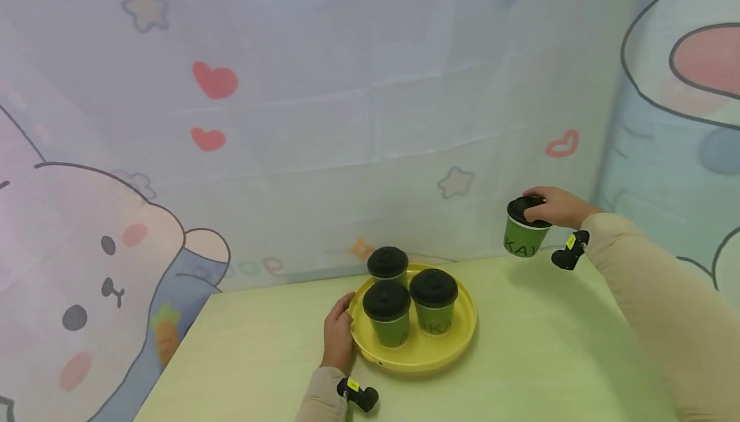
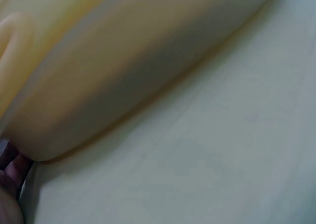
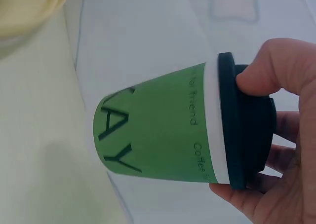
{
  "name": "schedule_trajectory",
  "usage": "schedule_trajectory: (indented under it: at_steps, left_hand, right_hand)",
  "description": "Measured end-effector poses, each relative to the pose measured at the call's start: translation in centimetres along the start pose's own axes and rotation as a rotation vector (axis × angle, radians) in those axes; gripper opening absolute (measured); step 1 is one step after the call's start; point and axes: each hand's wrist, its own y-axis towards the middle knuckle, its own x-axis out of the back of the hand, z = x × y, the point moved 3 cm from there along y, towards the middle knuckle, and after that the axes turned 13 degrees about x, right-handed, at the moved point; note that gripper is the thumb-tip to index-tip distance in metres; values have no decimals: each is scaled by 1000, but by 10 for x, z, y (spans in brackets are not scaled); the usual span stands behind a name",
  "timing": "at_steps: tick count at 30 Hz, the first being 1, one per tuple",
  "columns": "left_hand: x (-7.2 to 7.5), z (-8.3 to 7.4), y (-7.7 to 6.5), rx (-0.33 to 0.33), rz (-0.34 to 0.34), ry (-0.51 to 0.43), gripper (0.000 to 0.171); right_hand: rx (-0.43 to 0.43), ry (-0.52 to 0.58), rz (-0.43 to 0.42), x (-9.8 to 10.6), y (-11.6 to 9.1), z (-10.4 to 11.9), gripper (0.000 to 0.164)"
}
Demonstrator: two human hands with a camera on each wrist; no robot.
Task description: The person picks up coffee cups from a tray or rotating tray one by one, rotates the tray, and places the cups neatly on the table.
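Observation:
My right hand [image 1: 557,207] grips a green paper coffee cup [image 1: 525,237] by its black lid, holding it up above the table at the right. In the right wrist view the thumb and fingers wrap the lid [image 3: 242,120], and dark letters show on the cup's green side. A round yellow tray [image 1: 416,361] bears three more such cups: one at the back [image 1: 388,264], one in front [image 1: 390,319] and one to the right [image 1: 433,303]. My left hand [image 1: 338,332] holds the tray's left rim. In the left wrist view its fingers touch the edge of the tray [image 2: 123,71].
A pale green table [image 1: 260,345] lies under the tray. Behind it hangs a printed cloth [image 1: 324,120] with hearts, stars and a cartoon animal; the raised cup is close in front of this cloth. Small black devices are strapped to both wrists.

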Motion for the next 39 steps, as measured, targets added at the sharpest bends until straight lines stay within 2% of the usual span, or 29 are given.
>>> schedule_trajectory:
  at_steps: [8,12,18,21,28,36,39]
  left_hand:
    - [2,-30,-22,-18,36,-30,55]
    - [1,-34,-25,-13,43,-41,55]
    - [-2,-28,-20,8,46,-69,56]
    - [-4,-19,-12,2,36,-72,56]
    - [-5,0,4,-9,6,-86,57]
    - [-1,2,6,-30,6,-84,57]
    - [0,-6,1,-22,16,-86,57]
  right_hand:
    - [74,-48,62,9,-15,-10,62]
    - [96,-57,76,14,-22,-16,61]
    - [74,-114,88,16,-37,-32,62]
    - [64,-122,93,14,-43,-41,63]
    - [24,-67,102,6,-55,-59,66]
    - [17,-36,111,-2,-63,-70,67]
    - [8,-30,117,-4,-65,-69,69]
